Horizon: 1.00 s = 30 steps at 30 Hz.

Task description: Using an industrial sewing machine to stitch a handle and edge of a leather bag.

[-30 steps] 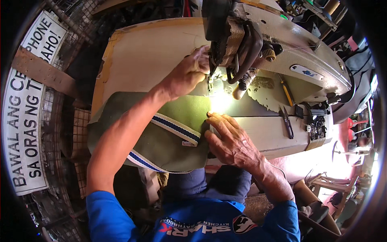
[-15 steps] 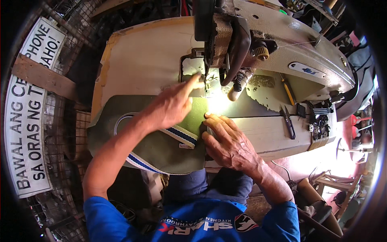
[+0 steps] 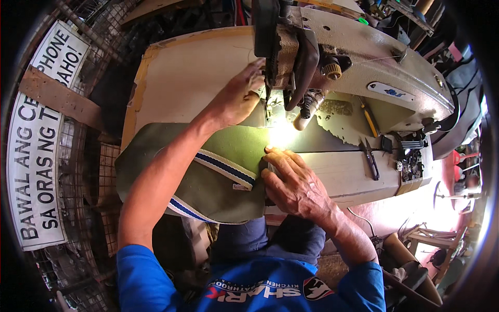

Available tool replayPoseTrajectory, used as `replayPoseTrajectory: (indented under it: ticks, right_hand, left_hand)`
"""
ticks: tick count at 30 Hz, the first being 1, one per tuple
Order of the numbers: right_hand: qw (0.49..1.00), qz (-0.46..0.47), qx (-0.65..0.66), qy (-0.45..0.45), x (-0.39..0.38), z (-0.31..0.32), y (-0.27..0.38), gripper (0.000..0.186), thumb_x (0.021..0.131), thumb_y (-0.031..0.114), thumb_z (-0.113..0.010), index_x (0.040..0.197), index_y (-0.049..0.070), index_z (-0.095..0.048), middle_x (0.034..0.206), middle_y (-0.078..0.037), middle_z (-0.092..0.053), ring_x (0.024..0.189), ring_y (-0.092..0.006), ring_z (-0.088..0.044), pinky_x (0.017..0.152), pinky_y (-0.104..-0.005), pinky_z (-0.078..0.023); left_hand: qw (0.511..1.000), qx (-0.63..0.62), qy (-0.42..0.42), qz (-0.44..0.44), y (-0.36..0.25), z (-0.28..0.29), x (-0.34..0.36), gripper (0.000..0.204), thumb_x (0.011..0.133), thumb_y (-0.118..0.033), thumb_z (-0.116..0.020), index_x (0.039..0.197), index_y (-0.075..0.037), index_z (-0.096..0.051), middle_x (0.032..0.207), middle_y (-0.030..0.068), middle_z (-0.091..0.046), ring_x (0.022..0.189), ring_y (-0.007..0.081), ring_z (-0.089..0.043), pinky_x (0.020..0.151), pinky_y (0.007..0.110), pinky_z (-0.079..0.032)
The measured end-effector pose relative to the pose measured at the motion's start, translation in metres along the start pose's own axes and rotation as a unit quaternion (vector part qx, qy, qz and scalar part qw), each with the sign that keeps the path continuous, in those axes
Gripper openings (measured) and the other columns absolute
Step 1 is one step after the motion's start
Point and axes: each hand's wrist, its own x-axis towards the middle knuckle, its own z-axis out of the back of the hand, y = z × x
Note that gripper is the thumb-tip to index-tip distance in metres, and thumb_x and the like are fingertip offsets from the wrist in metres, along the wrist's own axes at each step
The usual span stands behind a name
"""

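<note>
My left hand point(image 3: 240, 98) is raised beside the needle area of a sewing machine point(image 3: 358, 57). Its fingers are bent and blurred, and their tips are partly lost against the dark machine head. Under the lamp's bright spot, my right hand point(image 3: 300, 183) grips the right edge of an olive-green fabric piece point(image 3: 218, 200), fingers together and thumb at the edge. The fabric lies on the machine bed and droops over its front. A white-and-blue striped strap point(image 3: 226, 169) loops across it, partly covered by my left forearm.
A yellow-handled tool point(image 3: 370, 118) and thread snips point(image 3: 370, 160) lie on the right of the machine table. Bobbins and small metal parts point(image 3: 410, 164) sit at the table's right end. A wire-mesh wall with a white sign point(image 3: 39, 171) stands at the left.
My left hand has moved up and slightly right, from a pointing finger near the presser foot to beside the machine head. My right hand keeps its place on the fabric edge.
</note>
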Motion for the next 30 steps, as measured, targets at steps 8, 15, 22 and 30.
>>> replayPoseTrajectory:
  ticks: [8,15,22,30]
  right_hand:
    - [1.000,-0.004,0.009,0.005,-0.003,-0.002,-0.001,0.039,0.074,0.011,-0.070,0.108,0.001,-0.056,0.125,-0.023,-0.053,0.117,-0.0415,-0.055,0.101,-0.0484,-0.045]
    - [1.000,-0.001,0.005,-0.007,-0.003,-0.002,-0.001,0.033,0.076,0.013,-0.067,0.105,0.001,-0.056,0.120,-0.022,-0.056,0.116,-0.0387,-0.056,0.103,-0.0480,-0.043]
    - [1.000,0.002,0.020,-0.008,-0.002,-0.003,-0.002,0.036,0.074,0.012,-0.069,0.105,0.001,-0.056,0.122,-0.021,-0.054,0.114,-0.0404,-0.056,0.100,-0.0478,-0.045]
    - [1.000,-0.006,0.019,-0.002,0.005,-0.002,-0.009,0.029,0.079,0.016,-0.063,0.103,0.001,-0.056,0.117,-0.021,-0.056,0.114,-0.0359,-0.057,0.104,-0.0463,-0.042]
  left_hand:
    - [0.965,0.258,-0.004,0.041,-0.005,-0.020,-0.040,0.041,0.087,-0.004,-0.057,0.128,-0.001,-0.051,0.089,0.0177,-0.064,0.082,0.0368,-0.061,0.075,0.046,-0.051]
    - [0.948,0.312,-0.025,-0.064,-0.025,-0.028,-0.060,0.012,0.082,-0.001,-0.062,0.094,-0.003,-0.063,0.082,0.0118,-0.057,0.079,0.0316,-0.060,0.070,0.042,-0.050]
    - [0.857,0.493,0.047,-0.144,-0.027,-0.037,-0.059,0.010,0.072,-0.011,-0.063,0.080,-0.005,-0.061,0.084,0.0077,-0.051,0.085,0.0221,-0.051,0.076,0.035,-0.045]
    - [0.845,0.524,-0.017,-0.100,-0.036,-0.007,-0.058,0.022,0.079,-0.006,-0.062,0.100,0.000,-0.065,0.103,0.0108,-0.058,0.102,0.0261,-0.054,0.089,0.040,-0.044]
